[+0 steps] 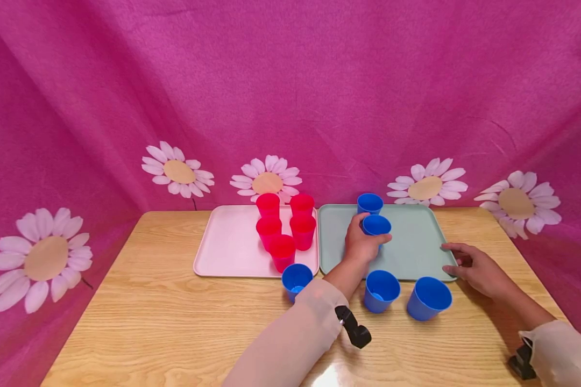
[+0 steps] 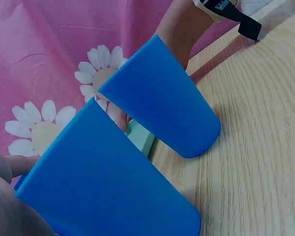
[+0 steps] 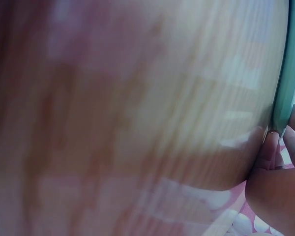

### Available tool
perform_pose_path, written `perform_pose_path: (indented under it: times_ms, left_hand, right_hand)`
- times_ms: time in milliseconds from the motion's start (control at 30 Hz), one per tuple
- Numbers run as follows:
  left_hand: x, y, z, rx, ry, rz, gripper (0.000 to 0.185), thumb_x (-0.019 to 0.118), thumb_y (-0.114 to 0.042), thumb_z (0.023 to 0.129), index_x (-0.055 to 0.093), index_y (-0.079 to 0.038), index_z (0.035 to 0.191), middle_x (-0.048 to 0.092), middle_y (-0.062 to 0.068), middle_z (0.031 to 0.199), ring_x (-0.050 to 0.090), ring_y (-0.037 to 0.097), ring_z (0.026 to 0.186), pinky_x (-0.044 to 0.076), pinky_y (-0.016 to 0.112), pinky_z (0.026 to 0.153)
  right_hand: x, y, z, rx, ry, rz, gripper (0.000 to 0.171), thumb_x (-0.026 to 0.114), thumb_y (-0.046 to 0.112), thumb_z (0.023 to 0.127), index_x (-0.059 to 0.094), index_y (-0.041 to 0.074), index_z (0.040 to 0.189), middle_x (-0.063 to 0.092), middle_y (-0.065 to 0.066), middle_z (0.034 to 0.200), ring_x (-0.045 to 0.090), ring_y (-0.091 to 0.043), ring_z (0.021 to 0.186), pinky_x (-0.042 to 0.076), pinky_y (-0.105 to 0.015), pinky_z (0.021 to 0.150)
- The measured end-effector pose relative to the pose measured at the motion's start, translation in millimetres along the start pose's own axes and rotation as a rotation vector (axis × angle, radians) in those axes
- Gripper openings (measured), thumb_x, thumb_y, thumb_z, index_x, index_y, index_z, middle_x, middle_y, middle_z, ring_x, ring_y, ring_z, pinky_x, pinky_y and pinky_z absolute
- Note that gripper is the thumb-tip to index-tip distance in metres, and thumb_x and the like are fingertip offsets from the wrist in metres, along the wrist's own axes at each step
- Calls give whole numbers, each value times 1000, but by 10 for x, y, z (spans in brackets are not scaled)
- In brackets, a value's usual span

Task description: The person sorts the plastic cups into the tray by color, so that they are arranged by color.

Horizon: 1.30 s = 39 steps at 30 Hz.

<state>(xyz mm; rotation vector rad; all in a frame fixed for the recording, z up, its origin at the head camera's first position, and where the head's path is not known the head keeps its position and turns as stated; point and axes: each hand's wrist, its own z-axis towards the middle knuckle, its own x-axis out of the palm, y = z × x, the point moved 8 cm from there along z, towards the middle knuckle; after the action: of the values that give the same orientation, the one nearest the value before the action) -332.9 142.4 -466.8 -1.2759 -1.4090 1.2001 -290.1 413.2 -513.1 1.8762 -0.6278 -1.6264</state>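
Observation:
My left hand [image 1: 360, 242] grips a blue cup [image 1: 376, 224] over the green tray [image 1: 416, 231], thumb and fingers around its sides. Just behind that stands another blue cup [image 1: 370, 202]. At the tray's right edge, my right hand [image 1: 479, 271] pinches the rim near the front corner; the right wrist view shows its fingers [image 3: 269, 147] at the green rim [image 3: 286, 73]. On the table in front are three more blue cups, one left of my left forearm [image 1: 297, 280], one in the middle [image 1: 381, 291] and one at right [image 1: 429, 299].
A pink tray [image 1: 232, 242] adjoins the green one on the left, with several upright red cups [image 1: 282, 252] grouped on its right side. Wooden table [image 1: 164, 322] surface surrounds the trays. Behind hangs a magenta cloth [image 1: 290, 97] with daisies.

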Motion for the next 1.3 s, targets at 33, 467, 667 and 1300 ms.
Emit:
perform_pose_path:
  times_ms: [33, 467, 667, 1300]
  left_hand:
    - [1, 0, 1, 1, -1, -1, 66, 86, 3, 77, 59, -9, 136, 62, 13, 134, 56, 37, 129, 55, 52, 100]
    - [-14, 17, -23, -10, 8, 12, 72, 88, -1, 77, 56, -18, 140, 58, 9, 140, 52, 34, 135, 53, 50, 104]
    - [-53, -74, -77, 6, 14, -1, 81, 89, -5, 78, 47, -21, 146, 52, 8, 147, 48, 32, 138, 51, 49, 106]
    - [-245, -278, -602, 66, 126, 73, 86, 88, -29, 82, 40, -27, 153, 45, -5, 152, 40, 25, 146, 44, 53, 112]
  right_hand:
    - [1, -4, 3, 0, 0, 0, 59, 72, 15, 98, 47, -3, 148, 57, -24, 119, 50, -29, 100, 47, -23, 65]
    - [6, -40, 7, 14, 10, -3, 60, 72, 16, 98, 45, -3, 149, 56, -26, 124, 51, -31, 103, 49, -23, 66]
    - [13, -52, 5, 30, 10, -3, 61, 72, 15, 98, 45, -2, 150, 55, -23, 118, 50, -30, 102, 48, -23, 65]
    - [0, -11, -17, 21, 16, -1, 62, 72, 17, 98, 44, -2, 150, 55, -22, 117, 49, -31, 102, 47, -23, 66]
